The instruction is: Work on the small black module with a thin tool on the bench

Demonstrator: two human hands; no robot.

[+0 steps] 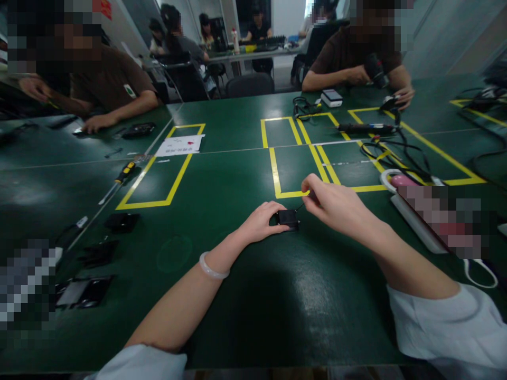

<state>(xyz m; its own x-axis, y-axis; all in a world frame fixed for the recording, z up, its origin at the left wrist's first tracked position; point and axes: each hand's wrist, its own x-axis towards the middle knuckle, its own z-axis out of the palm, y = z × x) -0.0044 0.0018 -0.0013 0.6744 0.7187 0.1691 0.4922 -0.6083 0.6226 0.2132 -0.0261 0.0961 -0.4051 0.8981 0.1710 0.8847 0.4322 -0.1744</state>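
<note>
A small black box-shaped part point(288, 218), with small shiny points at its edges, rests on or just above the green table. My left hand point(262, 221) is closed on its left side, thumb and fingers around it. My right hand point(331, 203) is up and to the right of the part, its fingers pinched on a thin dark strand point(300, 207) that runs down to the part's upper right corner. Whether this is a wire or a slim tool I cannot tell, as the fingers hide most of it.
A yellow-black screwdriver point(125, 173) and several black parts point(121, 221) lie at left. A paper label point(181, 145) is taped near yellow tape frames. At right are a cased phone point(423, 211), a pen-like tool point(366, 129) and cables point(412, 153). Co-workers sit opposite; one holds a drill-like tool point(375, 70).
</note>
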